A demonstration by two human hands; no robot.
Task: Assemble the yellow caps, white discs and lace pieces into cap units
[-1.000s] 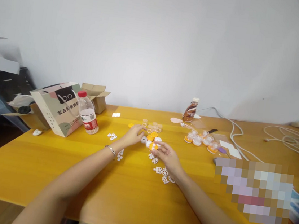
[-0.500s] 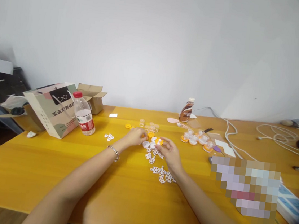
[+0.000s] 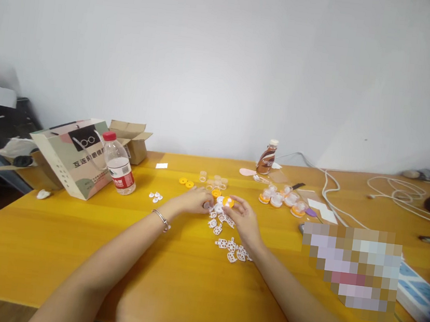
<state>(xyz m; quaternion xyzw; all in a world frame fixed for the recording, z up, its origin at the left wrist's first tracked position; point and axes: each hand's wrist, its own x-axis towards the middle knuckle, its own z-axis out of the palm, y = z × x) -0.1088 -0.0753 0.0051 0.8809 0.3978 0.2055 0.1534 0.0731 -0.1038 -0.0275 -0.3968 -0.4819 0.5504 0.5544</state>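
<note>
My right hand (image 3: 245,219) pinches a yellow disc (image 3: 229,202) with a white piece on its face. Beside it, my left hand (image 3: 196,200) has its fingers curled down around a white round cap (image 3: 211,208), which they partly cover. Another white round cap (image 3: 219,207) lies between the hands, with a yellow disc (image 3: 216,193) just behind it. Small white cut-out plastic parts (image 3: 217,229) lie just in front of the hands, and a second cluster of cut-out parts (image 3: 232,245) is nearer me.
Clear plastic cups (image 3: 217,183) and two yellow discs (image 3: 186,182) lie behind my hands. Small white pieces (image 3: 155,196) are to the left, near a water bottle (image 3: 120,167) and paper bag (image 3: 82,160). Orange-and-clear assembled pieces (image 3: 276,200) and a brown bottle (image 3: 267,158) stand right.
My left hand has shifted slightly down and right, its fingers closing over a white round cap. Two yellow discs behind it now show fully. My right hand keeps its yellow disc.
</note>
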